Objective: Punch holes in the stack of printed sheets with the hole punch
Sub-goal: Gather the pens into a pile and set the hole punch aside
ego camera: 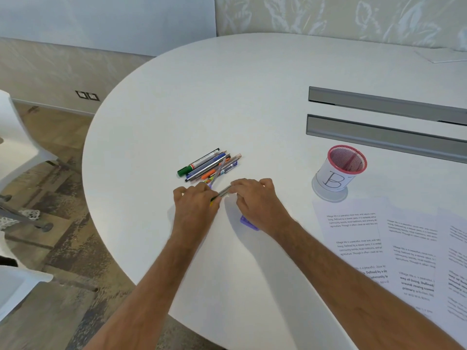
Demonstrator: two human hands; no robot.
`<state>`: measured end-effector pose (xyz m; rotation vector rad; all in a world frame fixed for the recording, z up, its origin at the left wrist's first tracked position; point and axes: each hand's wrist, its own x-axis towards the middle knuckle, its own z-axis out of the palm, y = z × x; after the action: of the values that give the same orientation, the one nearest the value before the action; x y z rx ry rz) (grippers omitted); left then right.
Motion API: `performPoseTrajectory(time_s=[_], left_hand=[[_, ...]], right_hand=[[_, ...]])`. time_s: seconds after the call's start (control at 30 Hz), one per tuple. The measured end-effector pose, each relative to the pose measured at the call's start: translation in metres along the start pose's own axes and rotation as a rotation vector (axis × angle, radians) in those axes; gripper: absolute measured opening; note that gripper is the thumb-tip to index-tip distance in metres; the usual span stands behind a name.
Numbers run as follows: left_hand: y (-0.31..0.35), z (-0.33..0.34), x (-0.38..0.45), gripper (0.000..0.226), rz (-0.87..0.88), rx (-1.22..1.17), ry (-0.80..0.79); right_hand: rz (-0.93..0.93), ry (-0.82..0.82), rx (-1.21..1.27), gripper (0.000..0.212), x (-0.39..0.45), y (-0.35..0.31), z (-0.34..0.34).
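Observation:
Printed sheets (394,248) lie spread and overlapping at the right edge of the white table (252,97). My left hand (195,205) and my right hand (255,200) meet near the table's middle, both pinching one grey pen (225,191) that lies between them. A small purple object (249,222) shows under my right wrist; I cannot tell what it is. No hole punch is plainly visible.
A pile of several pens and markers (209,165) lies just beyond my hands. A red mesh pen cup (341,173) marked "B" stands to the right. Two grey cable slots (384,117) run across the far right. White chairs (17,137) stand left of the table.

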<state>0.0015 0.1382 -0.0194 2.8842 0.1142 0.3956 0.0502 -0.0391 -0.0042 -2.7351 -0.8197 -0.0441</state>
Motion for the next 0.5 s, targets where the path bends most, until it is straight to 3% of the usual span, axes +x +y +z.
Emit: performPoseTrajectory(time_s=[0.17, 0.33, 0.5], left_hand=[[0.004, 0.009, 0.017, 0.007, 0.023, 0.015, 0.084], [0.002, 0.019, 0.034, 0.048, 0.049, 0.068, 0.091], [0.001, 0.027, 0.040, 0.048, 0.071, 0.122, 0.027]], right_hand=[[0.070, 0.126, 0.172, 0.030, -0.016, 0.020, -0.008], [0.107, 0.173, 0.221, 0.030, -0.030, 0.036, -0.007], [0.174, 0.126, 0.236, 0.040, -0.042, 0.048, -0.004]])
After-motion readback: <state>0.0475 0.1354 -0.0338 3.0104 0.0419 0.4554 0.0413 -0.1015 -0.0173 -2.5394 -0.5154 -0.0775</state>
